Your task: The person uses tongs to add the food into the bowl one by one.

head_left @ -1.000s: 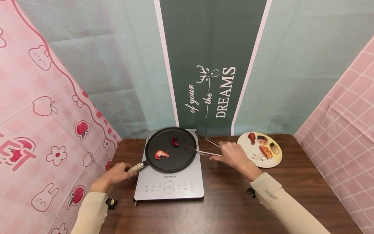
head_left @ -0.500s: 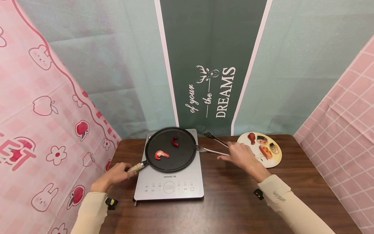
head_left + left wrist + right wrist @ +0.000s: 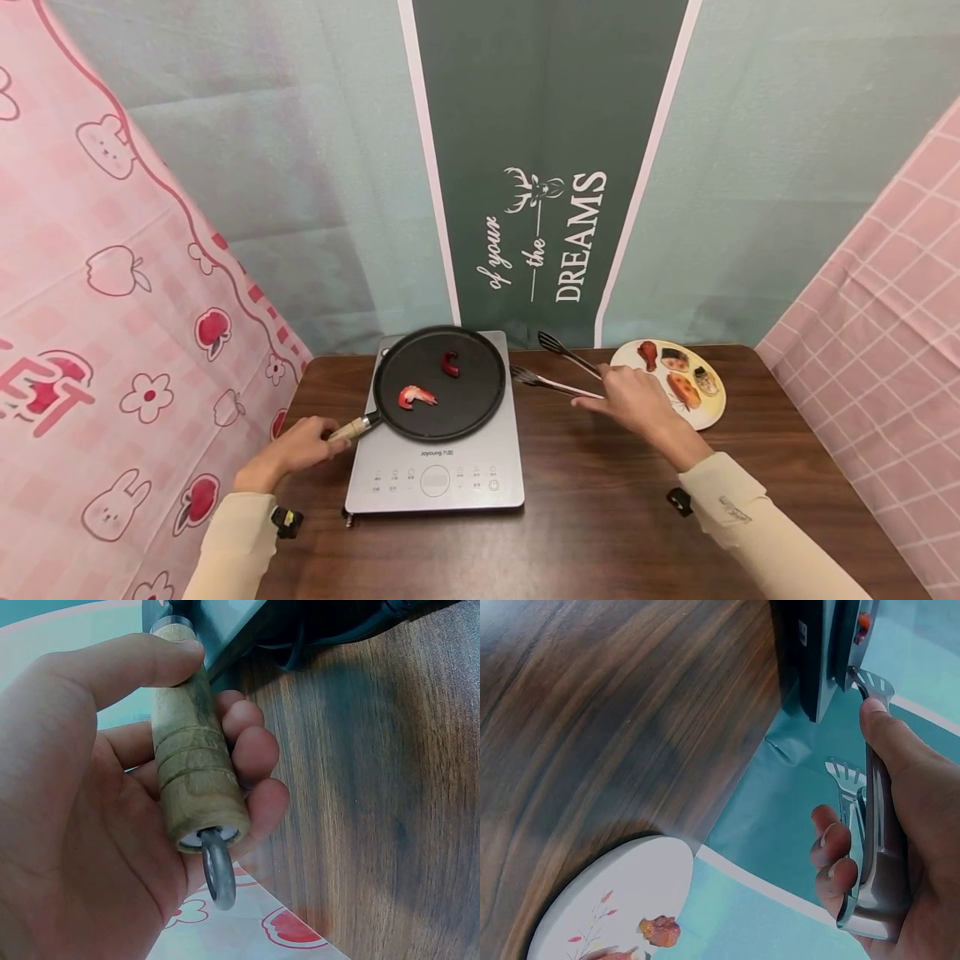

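My left hand grips the wooden handle of a flat black frying pan; the thumb lies along its top and a metal ring hangs at its end. In the pan are a shrimp and a dark red curved piece. My right hand holds metal tongs, their arms spread apart with nothing between the slotted tips. The tips point left, just off the pan's right edge. Partly behind the right hand is an oval plate of food.
The pan sits on a silver induction cooker with touch controls. On the plate lie a chicken drumstick, sushi pieces and an orange-brown piece. Cloth hangs behind the brown wooden table, and pink cloth at both sides.
My right hand has drawn the tongs to the right, from over the pan's right side to beyond its rim. The left hand, pan and both food pieces stay in place.
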`<action>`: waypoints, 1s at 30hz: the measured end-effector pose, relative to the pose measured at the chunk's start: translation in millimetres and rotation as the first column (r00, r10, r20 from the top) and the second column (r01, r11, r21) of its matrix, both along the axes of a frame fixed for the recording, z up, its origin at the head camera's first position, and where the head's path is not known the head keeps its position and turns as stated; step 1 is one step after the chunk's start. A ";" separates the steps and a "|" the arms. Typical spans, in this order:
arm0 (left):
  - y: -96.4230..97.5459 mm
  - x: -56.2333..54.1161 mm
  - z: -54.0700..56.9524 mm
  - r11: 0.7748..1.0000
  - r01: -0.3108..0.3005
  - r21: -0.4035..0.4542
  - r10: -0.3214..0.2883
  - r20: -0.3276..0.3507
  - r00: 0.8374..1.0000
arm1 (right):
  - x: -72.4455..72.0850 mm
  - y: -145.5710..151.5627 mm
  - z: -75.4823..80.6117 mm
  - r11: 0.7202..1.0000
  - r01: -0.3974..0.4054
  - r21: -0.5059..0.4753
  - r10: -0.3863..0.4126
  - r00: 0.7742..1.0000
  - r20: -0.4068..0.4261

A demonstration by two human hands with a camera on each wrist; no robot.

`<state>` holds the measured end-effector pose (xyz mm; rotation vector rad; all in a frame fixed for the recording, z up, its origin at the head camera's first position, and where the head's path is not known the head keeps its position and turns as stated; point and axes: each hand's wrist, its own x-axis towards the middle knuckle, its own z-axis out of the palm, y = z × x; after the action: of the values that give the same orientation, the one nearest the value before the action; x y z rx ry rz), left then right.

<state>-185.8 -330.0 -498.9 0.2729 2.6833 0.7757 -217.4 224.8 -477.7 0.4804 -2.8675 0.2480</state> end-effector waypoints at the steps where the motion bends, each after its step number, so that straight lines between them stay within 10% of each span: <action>1: 0.1 -0.1 0.0 1.000 0.001 -0.002 -0.001 0.000 1.000 | 0.3 1.4 -0.1 1.000 0.000 -0.002 0.000 1.000 0.002; 30: 0.4 -0.6 2.7 1.000 0.011 0.024 -0.011 0.001 1.000 | 9.8 38.7 -7.8 0.997 0.078 0.007 -0.078 0.997 -0.017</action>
<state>-186.4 -329.6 -496.2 0.2930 2.6710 0.8043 -207.6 263.5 -485.5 0.3696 -2.8645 0.2192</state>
